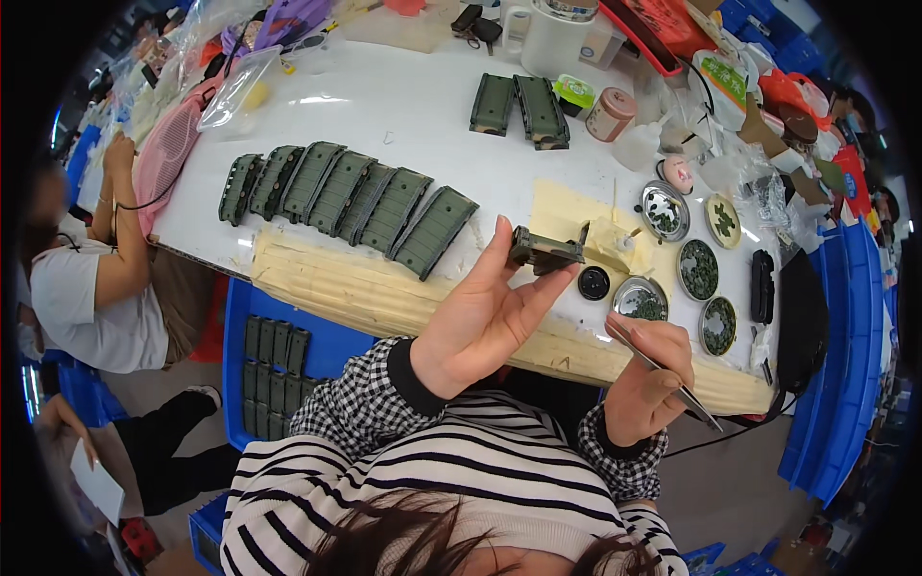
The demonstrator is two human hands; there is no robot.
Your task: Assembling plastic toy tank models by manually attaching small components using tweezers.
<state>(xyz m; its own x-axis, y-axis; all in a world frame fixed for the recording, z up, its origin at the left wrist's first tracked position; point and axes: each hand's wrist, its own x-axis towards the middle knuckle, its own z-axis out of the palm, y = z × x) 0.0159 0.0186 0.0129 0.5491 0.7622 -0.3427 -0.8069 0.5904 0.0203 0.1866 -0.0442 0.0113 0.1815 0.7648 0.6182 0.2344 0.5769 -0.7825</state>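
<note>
My left hand (485, 317) holds a dark green camouflage plastic housing (547, 250) up over the table's front edge, gripped between thumb and fingers. To the right, my right hand (653, 379) is closed on metal tweezers (699, 407), whose tip points toward a round metal dish (663, 285) of small dark green pieces. Beside that dish lies a round black lid-like part (594, 283). More round dishes, among them a dish of green bits (698, 269), stand farther right. A row of ribbed green housings (434, 230) lies to the left of my left hand.
Two more green housings (542, 112) lie at the back, beside a pink jar (611, 113). Below the table at left is a blue crate (233, 336) holding several housings. A seated person (106, 278) is at the left; blue bins (845, 355) stand at the right.
</note>
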